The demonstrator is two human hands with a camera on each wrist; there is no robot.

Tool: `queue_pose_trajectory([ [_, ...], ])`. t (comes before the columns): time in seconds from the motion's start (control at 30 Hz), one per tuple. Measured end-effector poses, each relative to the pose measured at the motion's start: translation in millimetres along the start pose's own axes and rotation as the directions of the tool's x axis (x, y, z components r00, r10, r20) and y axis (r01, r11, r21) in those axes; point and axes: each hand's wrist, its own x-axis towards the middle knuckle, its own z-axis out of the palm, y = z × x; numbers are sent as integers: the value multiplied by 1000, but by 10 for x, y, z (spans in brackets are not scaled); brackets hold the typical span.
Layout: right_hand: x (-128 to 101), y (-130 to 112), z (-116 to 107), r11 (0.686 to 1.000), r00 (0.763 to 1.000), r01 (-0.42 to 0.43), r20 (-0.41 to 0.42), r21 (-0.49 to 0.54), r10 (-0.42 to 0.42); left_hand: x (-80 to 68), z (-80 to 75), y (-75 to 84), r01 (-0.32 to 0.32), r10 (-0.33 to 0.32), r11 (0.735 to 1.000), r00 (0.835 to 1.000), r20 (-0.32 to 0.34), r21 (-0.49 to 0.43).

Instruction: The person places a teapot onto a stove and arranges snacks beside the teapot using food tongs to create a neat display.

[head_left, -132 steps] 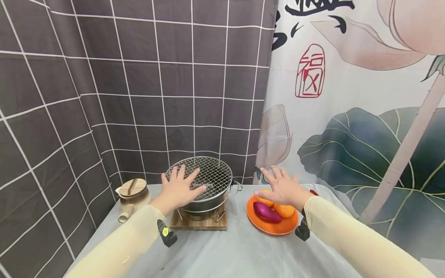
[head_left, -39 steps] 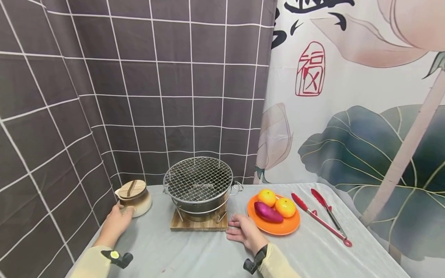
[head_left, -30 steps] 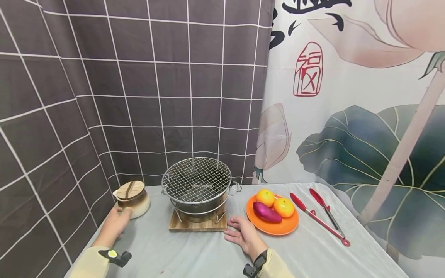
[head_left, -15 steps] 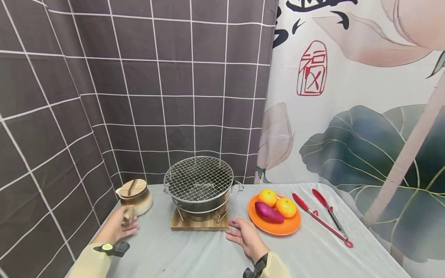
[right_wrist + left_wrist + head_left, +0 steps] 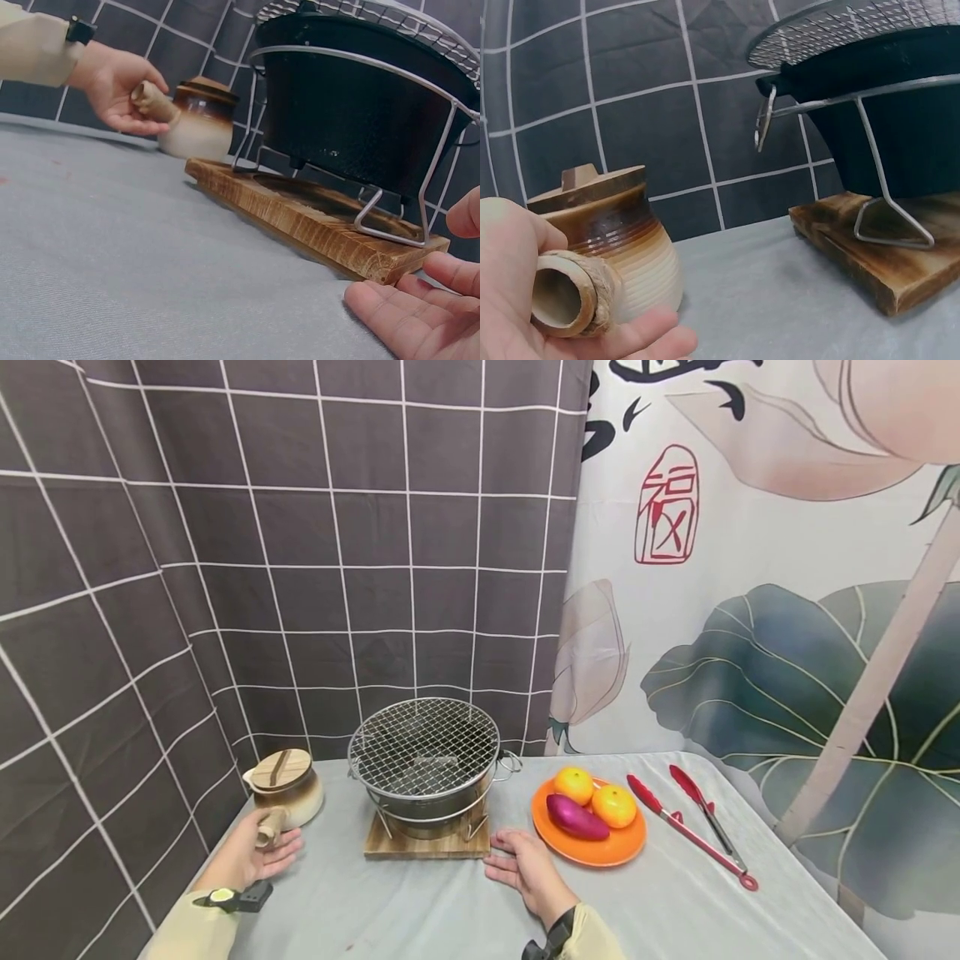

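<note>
On the left stands a brown and cream ceramic pot (image 5: 296, 797) with a wooden lid (image 5: 281, 769) and a rope-wrapped hollow side handle (image 5: 574, 294). My left hand (image 5: 243, 852) lies around this handle, thumb on its far side, fingers extended loosely below it. Toward the middle, a round black grill (image 5: 431, 806) with a wire mesh top (image 5: 426, 747) sits in a wire stand on a square wooden board (image 5: 423, 847). My right hand (image 5: 531, 870), palm turned inward and fingers extended, is at the board's near right corner, the fingertips touching or almost touching it.
An orange plate (image 5: 592, 857) to the right bears two oranges (image 5: 613, 806) and a purple eggplant (image 5: 576, 818). Red-tipped tongs (image 5: 693, 835) lie spread beyond it. A grey cloth covers the table (image 5: 405, 914); a dark gridded curtain (image 5: 375, 543) hangs behind.
Both hands came down from midair, the left to the pot's handle, the right to the board's corner. The left hand then turned, so its fingers show below the handle. Pot and grill stayed put.
</note>
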Motion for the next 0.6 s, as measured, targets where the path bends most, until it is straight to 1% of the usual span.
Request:
queue_pose_trajectory([
  [0.13, -6, 0, 4, 1000, 1000, -3, 1, 0, 3, -3, -20, -3, 20, -17, 997, 999, 39, -68],
  [0.17, -9, -1, 5, 1000, 1000, -2, 2, -1, 2, -2, -30, -5, 23, -18, 997, 998, 62, -76],
  [0.3, -15, -8, 12, 1000, 1000, 5, 5, -5, -5, -3, -41, -14, 24, -15, 995, 995, 96, -95],
  [0.37, -15, -7, 13, 1000, 1000, 3, 5, -3, -3, 3, -48, -17, 29, -17, 992, 995, 100, -121],
  [0.4, -15, -8, 14, 1000, 1000, 2, 5, -3, -2, 5, -46, -17, 30, -19, 991, 996, 88, -131],
  [0.6, -10, -3, 0, 1000, 1000, 4, 1, 4, -4, 16, -45, -26, 41, -30, 986, 997, 68, -164],
])
